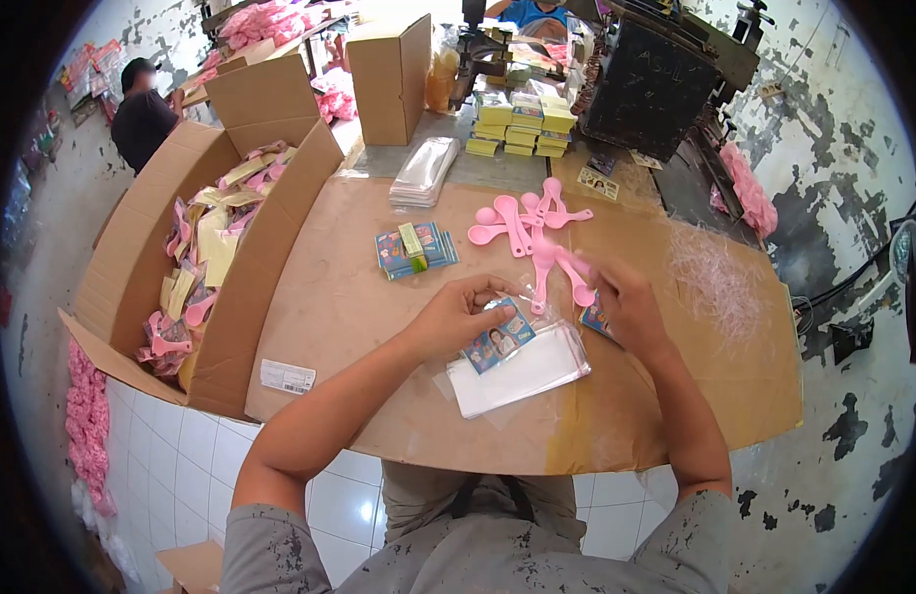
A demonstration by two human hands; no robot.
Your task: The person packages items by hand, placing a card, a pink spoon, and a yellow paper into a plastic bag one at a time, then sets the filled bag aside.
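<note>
My left hand (470, 315) is closed, pinching a clear plastic bag with a blue printed card (499, 343) in or against it. Below the card lies a stack of clear plastic bags (517, 381) with a white surface. My right hand (624, 302) has its fingers curled and slightly blurred, closed at a pink spoon (580, 289) on the near side of the spoon pile. Another blue card (594, 317) shows partly beneath that hand. More pink spoons (514, 226) lie loosely heaped beyond both hands. A banded bundle of blue cards (416, 249) rests to the left.
An open carton (235, 327) of packed pink spoons stands at the left. Clear bags (425, 173) lie farther back, near stacked yellow packs (522, 124) and a dark machine (646, 79). Shredded plastic (717, 277) sits at right. Another person (144, 117) is at far left.
</note>
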